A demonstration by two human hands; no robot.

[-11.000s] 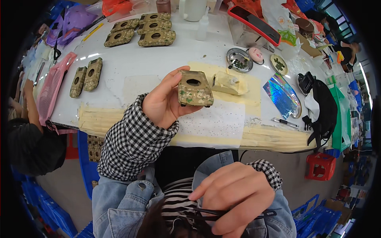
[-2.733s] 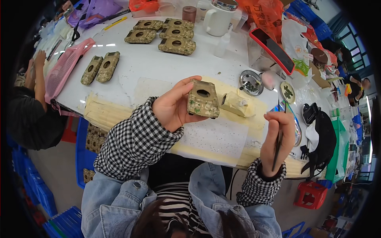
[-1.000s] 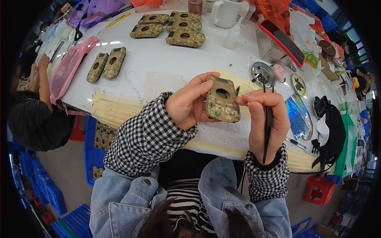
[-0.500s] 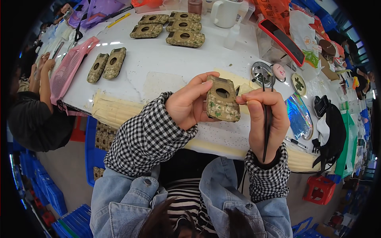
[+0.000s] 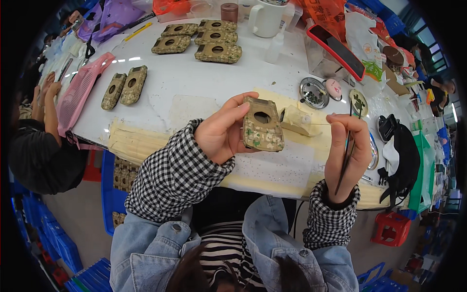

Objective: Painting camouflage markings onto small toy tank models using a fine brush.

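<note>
left hand [image 5: 219, 134] clamping camo model-tank hull [image 5: 265, 136] above worktop [image 5: 155, 92], deck facing up, prob for clear view; right hand [image 5: 359, 143] pinching thin stick [image 5: 320, 124], palming tweezers [image 5: 343, 173], guessing for handiness

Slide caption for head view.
Left hand holds a camouflage model hull; right hand holds black tweezers and a thin rod.

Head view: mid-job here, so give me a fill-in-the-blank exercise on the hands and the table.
1. The boxy camouflage-patterned hull with a round opening is in the person's ____.
2. A thin pale stick and slim black tweezers are both in the person's ____.
3. The case of the dark-screened phone is coloured ____.
4. On the glossy white table, five matching hulls lie farther off and ____ more lie nearer, at left.

Missing words: left hand; right hand; red; two.
</note>
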